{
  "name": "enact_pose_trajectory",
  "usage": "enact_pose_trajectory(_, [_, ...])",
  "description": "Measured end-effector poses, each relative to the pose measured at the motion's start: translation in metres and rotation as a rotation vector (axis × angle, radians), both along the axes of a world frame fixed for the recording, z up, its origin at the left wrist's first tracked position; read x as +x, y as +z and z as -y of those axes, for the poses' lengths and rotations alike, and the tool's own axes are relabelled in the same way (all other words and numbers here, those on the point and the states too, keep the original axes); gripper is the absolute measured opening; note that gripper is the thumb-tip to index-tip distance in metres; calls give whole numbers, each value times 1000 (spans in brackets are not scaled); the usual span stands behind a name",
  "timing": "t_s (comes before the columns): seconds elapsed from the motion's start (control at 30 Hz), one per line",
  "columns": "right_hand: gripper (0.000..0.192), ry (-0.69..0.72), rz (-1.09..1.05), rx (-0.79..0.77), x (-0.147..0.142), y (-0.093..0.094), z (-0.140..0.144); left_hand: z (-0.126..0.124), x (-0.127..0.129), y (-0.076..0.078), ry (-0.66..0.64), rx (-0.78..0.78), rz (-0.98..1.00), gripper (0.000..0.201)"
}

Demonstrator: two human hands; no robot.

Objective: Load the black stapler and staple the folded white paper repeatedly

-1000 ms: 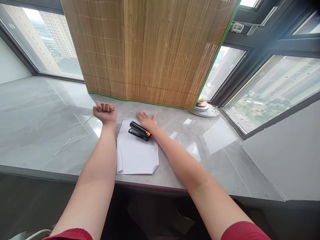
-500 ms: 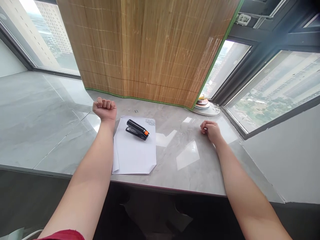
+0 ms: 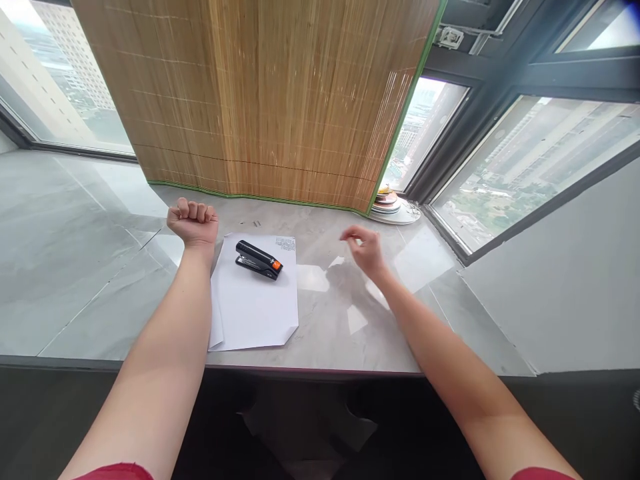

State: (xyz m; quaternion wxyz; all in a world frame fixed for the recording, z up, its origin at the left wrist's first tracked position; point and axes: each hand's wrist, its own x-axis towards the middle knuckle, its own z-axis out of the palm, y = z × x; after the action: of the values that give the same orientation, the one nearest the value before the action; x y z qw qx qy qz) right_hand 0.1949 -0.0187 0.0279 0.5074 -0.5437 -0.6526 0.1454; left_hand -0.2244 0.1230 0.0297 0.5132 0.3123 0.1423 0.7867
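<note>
A black stapler (image 3: 259,260) with an orange patch at its right end lies at a slant on a stack of white paper sheets (image 3: 255,313). Left of the paper, my left hand (image 3: 193,223) rests on the counter as a closed fist, with nothing showing in it. My right hand (image 3: 366,250) is raised over the counter to the right of the paper, apart from the stapler. Its fingers are loosely bent, parted and slightly blurred, and I see nothing held. Small print shows at the top sheet's upper right corner, and the lower right corner curls up.
Small staple strips (image 3: 257,224) lie behind the paper on the grey marble counter (image 3: 320,347). A bamboo blind (image 3: 280,100) with green edging hangs at the back. Stacked plates (image 3: 393,208) stand by its right corner. Windows and a white wall (image 3: 560,267) border the right side.
My right hand has lifted off the counter and moved left toward the paper, its fist loosening. My left fist stays beside the paper. The view has shifted slightly right.
</note>
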Motion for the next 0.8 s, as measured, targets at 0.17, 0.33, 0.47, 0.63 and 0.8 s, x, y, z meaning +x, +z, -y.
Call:
enact_pose_trajectory(0.17, [53, 428, 117, -227, -127, 5, 12, -3, -4, -6, 25, 40, -164, 38])
enact_pose_trajectory(0.33, [28, 394, 288, -313, -165, -6, 15, -5, -3, -6, 24, 45, -248, 36])
enact_pose_trajectory(0.47, [21, 377, 302, -299, -124, -11, 20, -5, -2, -6, -4, 57, -319, 43])
enact_pose_trajectory(0.63, [27, 299, 286, -242, -45, -17, 46, 0, 13, 1, -37, -17, -396, 48])
enact_pose_trajectory(0.8, [23, 221, 217, -247, -2, -22, 62, 28, 86, 8, -331, -65, -684, 34])
